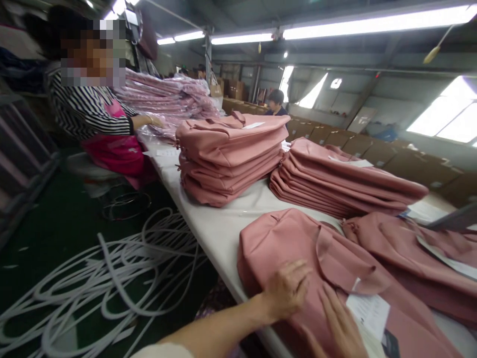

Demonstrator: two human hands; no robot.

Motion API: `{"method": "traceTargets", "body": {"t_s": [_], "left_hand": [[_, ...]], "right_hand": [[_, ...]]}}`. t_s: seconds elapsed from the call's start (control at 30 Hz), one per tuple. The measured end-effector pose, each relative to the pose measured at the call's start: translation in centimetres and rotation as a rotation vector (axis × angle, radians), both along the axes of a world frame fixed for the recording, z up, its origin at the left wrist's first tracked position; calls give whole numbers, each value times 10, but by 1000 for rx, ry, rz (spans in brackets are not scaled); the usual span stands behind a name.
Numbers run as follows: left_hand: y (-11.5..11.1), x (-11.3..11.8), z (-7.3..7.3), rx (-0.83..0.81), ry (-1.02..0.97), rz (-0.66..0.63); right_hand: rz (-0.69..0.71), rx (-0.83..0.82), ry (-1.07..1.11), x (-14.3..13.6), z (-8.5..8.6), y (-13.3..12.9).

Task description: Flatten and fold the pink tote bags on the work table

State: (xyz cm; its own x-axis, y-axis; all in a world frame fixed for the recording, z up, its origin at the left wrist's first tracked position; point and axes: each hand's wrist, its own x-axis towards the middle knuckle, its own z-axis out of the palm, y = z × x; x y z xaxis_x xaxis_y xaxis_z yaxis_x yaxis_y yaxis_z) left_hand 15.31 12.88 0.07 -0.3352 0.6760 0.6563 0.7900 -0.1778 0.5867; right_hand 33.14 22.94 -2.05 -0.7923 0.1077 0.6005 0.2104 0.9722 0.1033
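A pink bag (276, 233) lies flat on the white table (223, 233) right in front of me. My left hand (288, 291) rests on its surface, fingers bent slightly and pointing right, nothing visible in its grip. Beside it, my right hand (341, 323) lies on the same bag with its fingers extended, just left of a white paper tag (368, 311). A strap loops over the bag above both hands. A dark card sits under the tag near the lower edge. More pink bags (395, 238) lie to the right.
Two stacks of pink bags (227, 154) (335, 179) stand farther back. At the left, a person in a striped top (85, 109) handles plastic-wrapped bags (171, 99). Coiled white tubing (122, 288) covers the floor. Cardboard boxes (376, 154) line the background.
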Motion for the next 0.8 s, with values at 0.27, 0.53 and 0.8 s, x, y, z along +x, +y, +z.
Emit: {"method": "traceTargets", "body": {"t_s": [0.27, 0.53, 0.8], "left_hand": [[-73, -95, -23, 84, -791, 443], [-45, -134, -47, -325, -786, 146], [-36, -152, -49, -285, -759, 30]], "right_hand": [[-148, -150, -288, -110, -15, -54], [-114, -667, -425, -112, 35, -18], [-118, -746, -457, -113, 37, -24]]}}
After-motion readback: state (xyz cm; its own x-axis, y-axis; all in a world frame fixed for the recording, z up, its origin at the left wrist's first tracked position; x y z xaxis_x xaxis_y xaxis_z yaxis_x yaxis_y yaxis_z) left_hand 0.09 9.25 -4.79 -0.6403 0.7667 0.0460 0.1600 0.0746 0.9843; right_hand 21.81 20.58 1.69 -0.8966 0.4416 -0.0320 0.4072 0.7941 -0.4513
